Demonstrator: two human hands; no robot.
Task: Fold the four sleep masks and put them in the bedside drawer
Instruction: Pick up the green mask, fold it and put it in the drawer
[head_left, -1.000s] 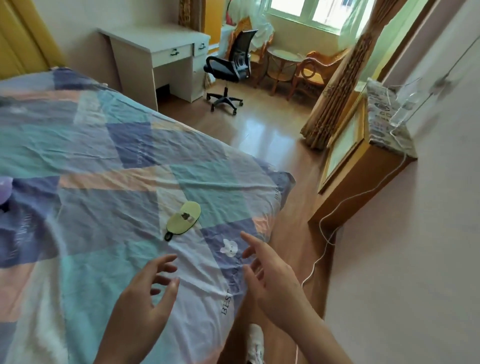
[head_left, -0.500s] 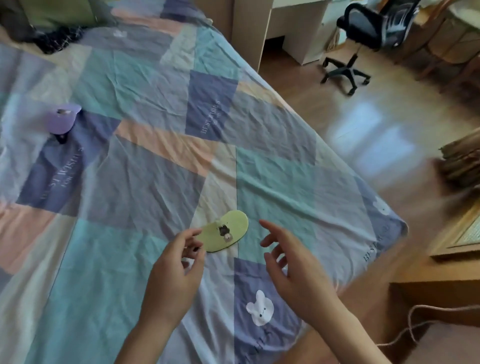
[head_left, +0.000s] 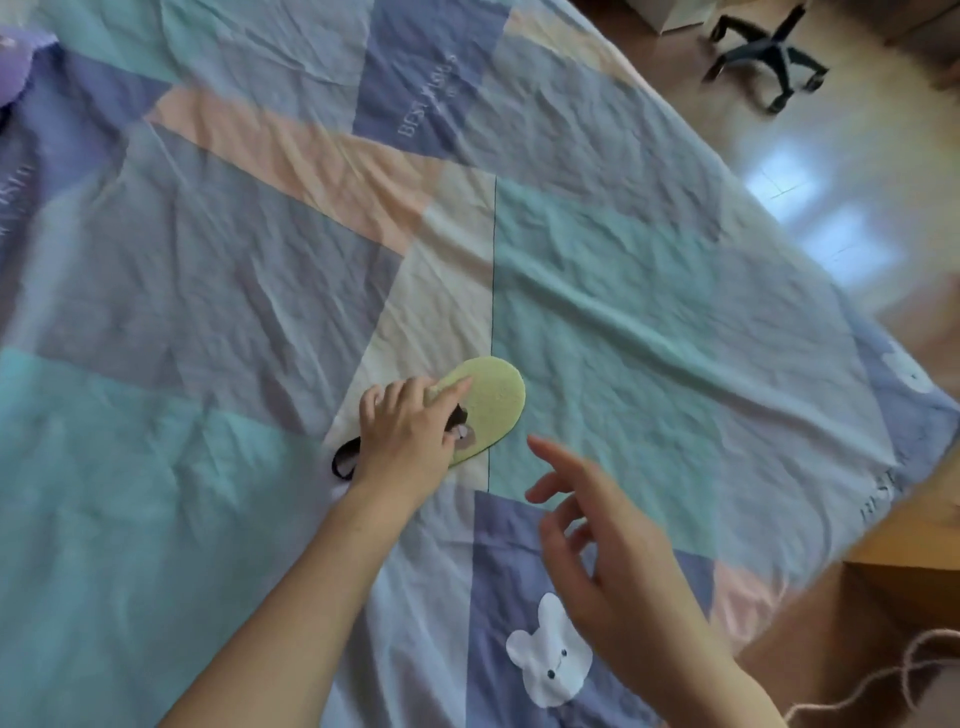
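Observation:
A green sleep mask (head_left: 491, 400) lies folded on the patchwork bed cover (head_left: 649, 291), its black strap (head_left: 345, 457) sticking out to the left. My left hand (head_left: 405, 431) rests on top of the mask, fingers spread flat over its left half, pressing rather than gripping. My right hand (head_left: 597, 540) hovers open just right of and below the mask, fingers apart, holding nothing. A purple sleep mask (head_left: 13, 62) shows only partly at the top left edge of the bed. No drawer is in view.
The bed's right edge runs diagonally down to a wooden floor (head_left: 857, 197). An office chair's wheeled base (head_left: 769, 62) stands at the top right. A wooden piece of furniture (head_left: 904, 551) and a pale cord (head_left: 883, 670) lie at the lower right.
The view has tilted down and closer to the bed. My left hand has moved forward from beside the green mask onto it. My right hand stays open near it.

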